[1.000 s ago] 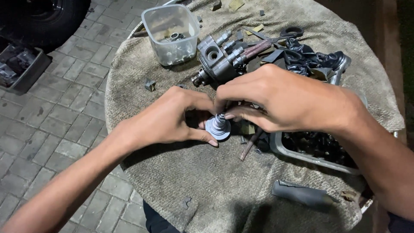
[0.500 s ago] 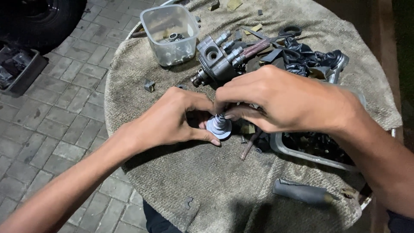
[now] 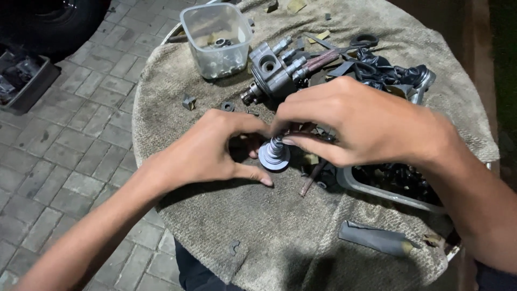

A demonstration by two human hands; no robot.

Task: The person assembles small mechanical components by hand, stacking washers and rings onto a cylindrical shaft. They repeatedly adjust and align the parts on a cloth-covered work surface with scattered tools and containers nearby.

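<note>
A round bench (image 3: 301, 253) stands here, draped in a worn, coarse grey-brown cloth (image 3: 226, 215). Underfoot is a floor of grey rectangular paving bricks (image 3: 70, 161). At the top left a dark tyre (image 3: 54, 21) rests on the bricks, a dark tray (image 3: 24, 86) beside it. The light is dim and cool, fading to darkness at the right.

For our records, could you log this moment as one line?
left hand: steadies small flanged metal part | right hand: pinches its top | surface: cloth-covered table
</note>
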